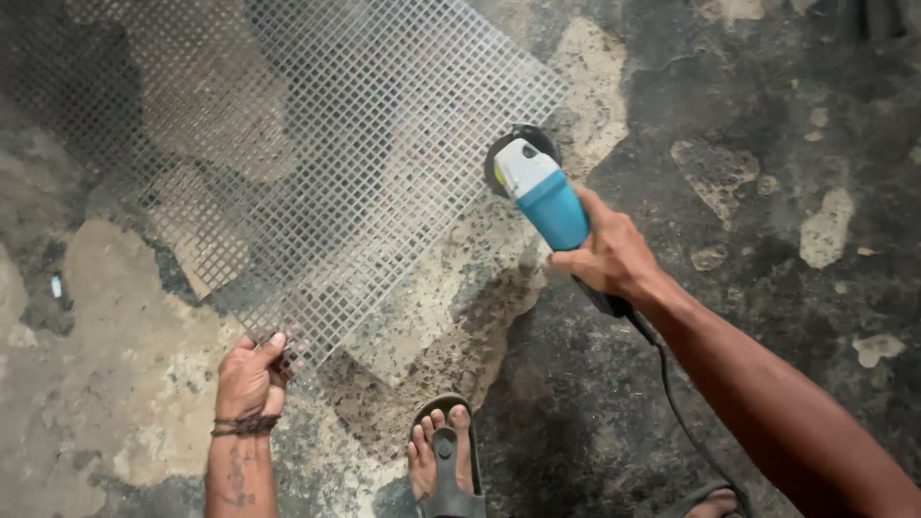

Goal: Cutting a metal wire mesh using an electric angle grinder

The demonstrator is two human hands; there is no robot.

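Note:
A large sheet of square wire mesh (317,144) is held tilted above a stained concrete floor. My left hand (251,376) grips its near corner at the lower left. My right hand (609,254) holds a blue and white angle grinder (542,192), whose dark disc guard sits right at the mesh's right-hand edge. The grinder's black cord (676,403) trails back under my right forearm.
My foot in a dark sandal (443,465) stands on the floor below the mesh, and a second sandal (710,501) shows at the bottom edge. The concrete floor (767,192) is patchy, dark and pale.

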